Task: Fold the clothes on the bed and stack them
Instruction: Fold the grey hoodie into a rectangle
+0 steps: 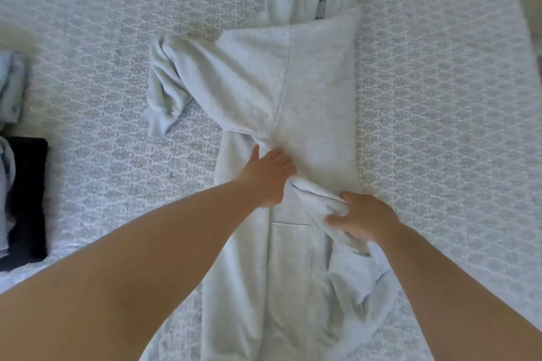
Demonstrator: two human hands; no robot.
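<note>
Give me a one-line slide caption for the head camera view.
Left hand presses flat on a light grey hoodie on the patterned bedspread while right hand grips a fold.

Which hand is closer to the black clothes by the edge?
The left hand. It lies flat on the grey sweatshirt, on the side toward the black clothes; the right hand grips fabric farther away.
</note>
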